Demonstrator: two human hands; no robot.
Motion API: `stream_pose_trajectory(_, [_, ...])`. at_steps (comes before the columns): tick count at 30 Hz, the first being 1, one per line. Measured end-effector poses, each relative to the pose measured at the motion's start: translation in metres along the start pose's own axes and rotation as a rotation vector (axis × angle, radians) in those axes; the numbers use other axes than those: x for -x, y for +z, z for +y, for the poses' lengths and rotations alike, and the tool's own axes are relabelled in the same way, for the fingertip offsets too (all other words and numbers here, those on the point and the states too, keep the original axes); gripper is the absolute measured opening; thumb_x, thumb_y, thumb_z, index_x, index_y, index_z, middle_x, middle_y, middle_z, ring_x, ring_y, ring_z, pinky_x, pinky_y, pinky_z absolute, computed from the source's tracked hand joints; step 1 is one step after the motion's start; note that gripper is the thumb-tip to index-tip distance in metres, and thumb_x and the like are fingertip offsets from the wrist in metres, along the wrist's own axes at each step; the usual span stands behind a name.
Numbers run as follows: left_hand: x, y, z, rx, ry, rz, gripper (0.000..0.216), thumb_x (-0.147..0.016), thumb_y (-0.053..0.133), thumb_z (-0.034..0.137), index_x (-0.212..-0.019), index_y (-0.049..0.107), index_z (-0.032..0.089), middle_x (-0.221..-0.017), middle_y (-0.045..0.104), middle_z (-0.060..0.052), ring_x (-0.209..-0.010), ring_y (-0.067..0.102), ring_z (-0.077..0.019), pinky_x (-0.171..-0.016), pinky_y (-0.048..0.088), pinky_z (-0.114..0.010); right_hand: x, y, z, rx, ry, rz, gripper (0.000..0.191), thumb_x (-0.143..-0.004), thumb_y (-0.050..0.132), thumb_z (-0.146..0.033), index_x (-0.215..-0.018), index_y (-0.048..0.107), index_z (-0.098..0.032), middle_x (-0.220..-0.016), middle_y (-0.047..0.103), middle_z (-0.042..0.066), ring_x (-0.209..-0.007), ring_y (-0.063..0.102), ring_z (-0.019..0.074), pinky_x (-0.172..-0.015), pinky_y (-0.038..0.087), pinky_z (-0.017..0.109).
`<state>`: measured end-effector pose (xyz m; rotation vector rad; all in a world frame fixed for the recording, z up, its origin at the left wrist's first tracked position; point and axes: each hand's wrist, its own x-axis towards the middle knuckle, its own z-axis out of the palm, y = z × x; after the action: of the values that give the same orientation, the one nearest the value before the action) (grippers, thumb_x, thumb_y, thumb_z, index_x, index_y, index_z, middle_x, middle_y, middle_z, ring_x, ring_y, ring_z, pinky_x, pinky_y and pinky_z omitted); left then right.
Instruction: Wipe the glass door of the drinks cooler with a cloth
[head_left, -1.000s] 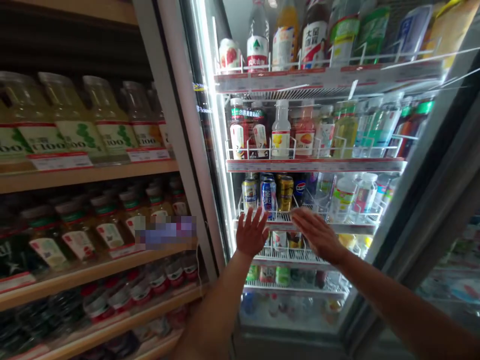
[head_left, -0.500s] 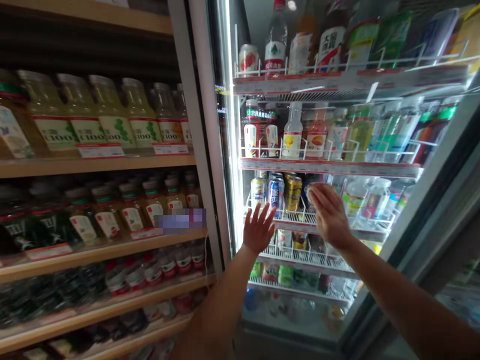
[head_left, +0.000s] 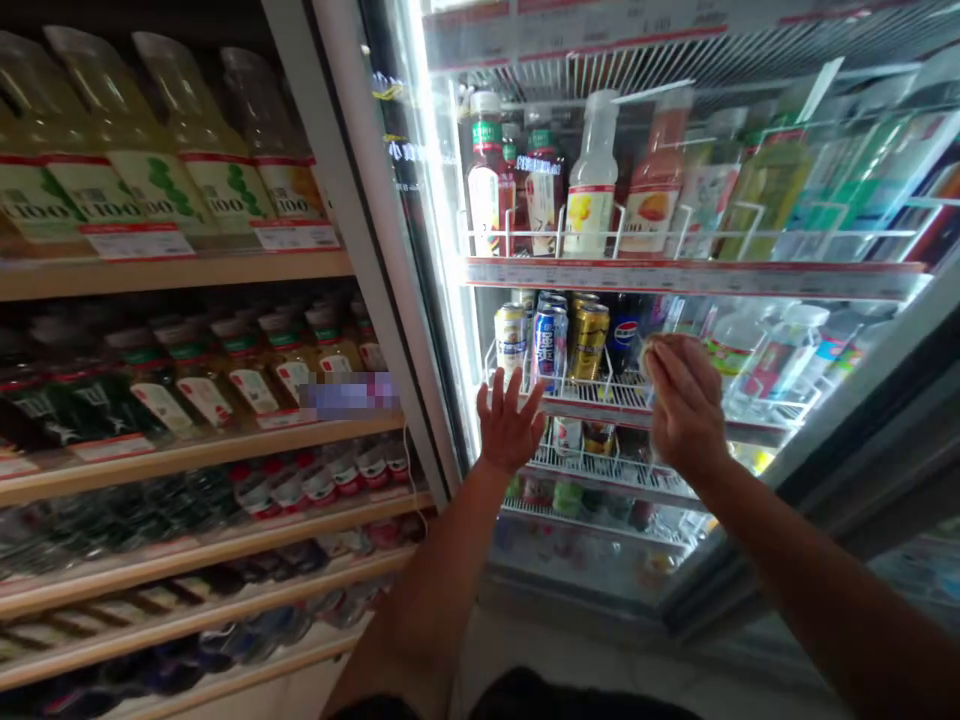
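My left hand (head_left: 510, 425) is open, fingers spread, in front of the cooler shelf that carries the cans. Just beyond its fingertips stand a white-and-gold can (head_left: 511, 340), a blue can (head_left: 550, 345) and a gold can (head_left: 589, 342); I cannot tell whether the hand touches the shelf. My right hand (head_left: 686, 410) is closed, with the edge of a crumpled pale cloth (head_left: 651, 352) showing at its fingertips. Most of the cloth is hidden by the fingers. A dark Pepsi bottle (head_left: 626, 330) stands to the left of this hand, and clear bottles (head_left: 787, 345) stand to its right.
Wire guards edge the lit cooler shelves (head_left: 675, 278), with juice bottles (head_left: 590, 195) on the shelf above my hands. At the left, a wooden rack (head_left: 187, 270) holds rows of bottles. The cooler's frame (head_left: 757, 525) slants along the right. Pale floor shows below.
The view has tilted downward and come closer to the cooler, so the top shelf's bottles are out of sight. My right hand has shifted slightly right of the cans; my left stays spread.
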<state>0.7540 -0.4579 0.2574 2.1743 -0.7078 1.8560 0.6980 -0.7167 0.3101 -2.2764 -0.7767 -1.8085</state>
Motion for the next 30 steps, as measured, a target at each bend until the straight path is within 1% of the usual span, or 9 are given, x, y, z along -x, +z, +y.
stream_pose_trajectory(4, [0.004, 0.005, 0.003, -0.016, -0.025, -0.056, 0.065, -0.097, 0.048, 0.032, -0.158, 0.024, 0.026, -0.162, 0.030, -0.010, -0.154, 0.015, -0.0304, -0.123, 0.015, -0.052, 0.044, 0.001, -0.013, -0.113, -0.243, -0.276, 0.065, -0.095, 0.044, -0.005, -0.156, 0.028, -0.019, -0.143, 0.059, 0.005, -0.140, 0.045, 0.0214, -0.120, 0.035, 0.042])
stream_pose_trajectory(6, [0.004, 0.004, 0.002, -0.020, -0.021, -0.048, 0.067, -0.096, 0.049, 0.031, -0.158, 0.024, 0.027, -0.163, 0.029, -0.011, -0.154, 0.016, -0.0309, -0.122, 0.016, -0.052, 0.054, 0.000, -0.014, -0.129, -0.295, -0.351, 0.064, -0.095, 0.042, -0.004, -0.156, 0.028, -0.019, -0.141, 0.060, 0.004, -0.138, 0.048, 0.0199, -0.121, 0.034, 0.040])
stream_pose_trajectory(8, [0.002, 0.002, 0.002, -0.020, -0.007, -0.002, 0.068, -0.095, 0.050, 0.031, -0.158, 0.023, 0.028, -0.165, 0.024, -0.011, -0.153, 0.017, -0.0323, -0.121, 0.020, -0.053, 0.044, -0.002, -0.008, -0.091, -0.211, -0.279, 0.065, -0.093, 0.045, -0.005, -0.155, 0.031, -0.020, -0.142, 0.059, 0.005, -0.139, 0.047, 0.0223, -0.121, 0.034, 0.044])
stream_pose_trajectory(10, [-0.002, 0.000, 0.003, -0.024, 0.001, 0.036, 0.068, -0.095, 0.049, 0.030, -0.158, 0.022, 0.029, -0.166, 0.019, -0.010, -0.153, 0.018, -0.0333, -0.119, 0.022, -0.053, 0.024, -0.003, 0.000, -0.042, -0.091, -0.122, 0.068, -0.091, 0.051, -0.006, -0.154, 0.035, -0.023, -0.144, 0.058, 0.006, -0.139, 0.047, 0.0259, -0.118, 0.037, 0.048])
stream_pose_trajectory(13, [-0.008, -0.001, 0.004, -0.050, -0.003, 0.005, 0.066, -0.096, 0.048, 0.031, -0.157, 0.025, 0.029, -0.165, 0.025, -0.010, -0.153, 0.019, -0.0320, -0.120, 0.022, -0.052, 0.009, -0.001, 0.002, -0.009, -0.029, 0.007, 0.069, -0.089, 0.056, -0.006, -0.153, 0.037, -0.023, -0.145, 0.057, 0.007, -0.140, 0.045, 0.0284, -0.117, 0.038, 0.049])
stream_pose_trajectory(17, [-0.011, 0.000, 0.003, -0.079, 0.012, -0.030, 0.063, -0.096, 0.049, 0.032, -0.156, 0.030, 0.026, -0.162, 0.031, -0.011, -0.153, 0.019, -0.0315, -0.120, 0.021, -0.052, 0.038, 0.003, -0.009, -0.103, -0.236, -0.210, 0.069, -0.091, 0.046, -0.002, -0.156, 0.029, -0.019, -0.142, 0.059, 0.005, -0.141, 0.044, 0.0226, -0.120, 0.035, 0.044])
stream_pose_trajectory(19, [-0.011, 0.001, 0.001, -0.089, 0.028, -0.015, 0.062, -0.097, 0.048, 0.033, -0.156, 0.030, 0.026, -0.162, 0.031, -0.011, -0.153, 0.020, -0.0319, -0.120, 0.021, -0.052, 0.048, 0.001, -0.010, -0.115, -0.273, -0.267, 0.069, -0.092, 0.044, -0.002, -0.156, 0.029, -0.019, -0.142, 0.059, 0.004, -0.141, 0.045, 0.0211, -0.122, 0.033, 0.043])
stream_pose_trajectory(26, [-0.009, 0.004, 0.002, -0.089, 0.023, 0.013, 0.062, -0.098, 0.046, 0.034, -0.156, 0.029, 0.027, -0.162, 0.030, -0.011, -0.152, 0.022, -0.0327, -0.119, 0.023, -0.054, 0.011, -0.009, 0.008, 0.010, 0.007, 0.071, 0.071, -0.088, 0.058, -0.007, -0.153, 0.037, -0.023, -0.145, 0.056, 0.008, -0.138, 0.048, 0.0287, -0.116, 0.040, 0.048])
stream_pose_trajectory(30, [-0.007, 0.005, 0.002, -0.091, 0.012, 0.006, 0.060, -0.097, 0.047, 0.033, -0.155, 0.033, 0.026, -0.161, 0.034, -0.011, -0.152, 0.022, -0.0321, -0.119, 0.022, -0.054, 0.021, -0.003, -0.001, -0.056, -0.147, -0.124, 0.070, -0.091, 0.051, -0.007, -0.156, 0.031, -0.023, -0.146, 0.056, 0.005, -0.139, 0.047, 0.0257, -0.118, 0.039, 0.046])
